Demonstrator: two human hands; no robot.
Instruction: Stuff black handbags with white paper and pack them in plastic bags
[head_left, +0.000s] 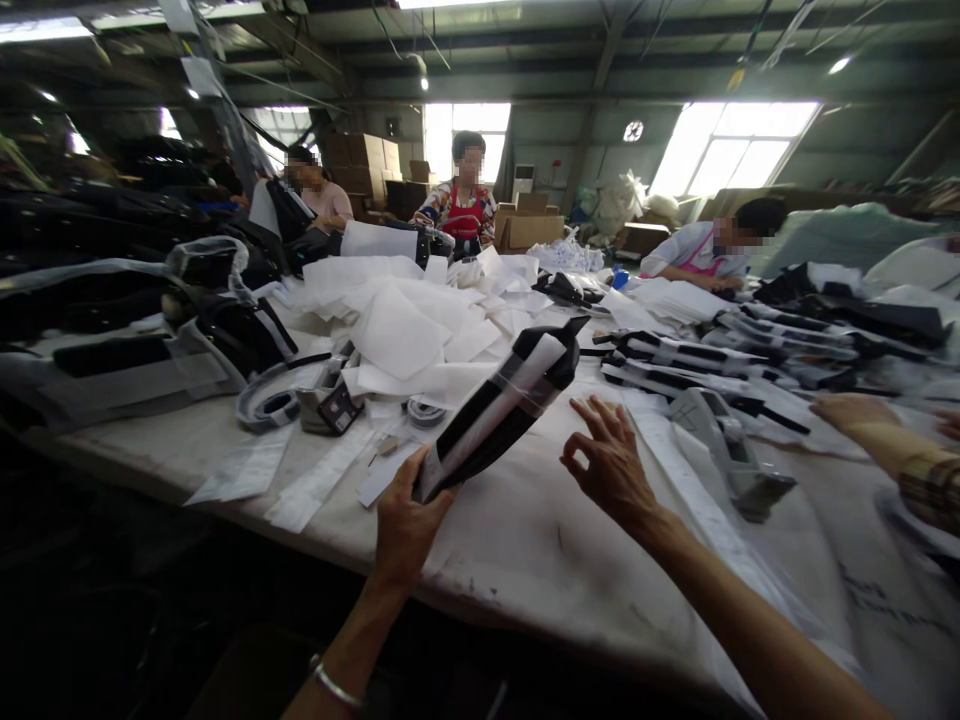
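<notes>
My left hand [411, 515] is closed around the lower end of a long black folded bundle [480, 425], which has a strip of white wrapping along it and clear tape around its upper part. The bundle is tilted up to the right above the table. My right hand [611, 465] is apart from it, to the right. Its outer fingers are stretched out, while the thumb and index finger curve toward each other in a ring, with nothing visible between them. Near my left hand stand a tape dispenser [330, 405] and a roll of clear tape [274, 408].
A heap of white sheets [401, 330] covers the middle of the white table [517, 560]. Wrapped black bundles [690, 355] are piled at right, behind a grey tape dispenser [731, 450]. Another person's arm [874, 425] reaches in from the right. Several people work across the table.
</notes>
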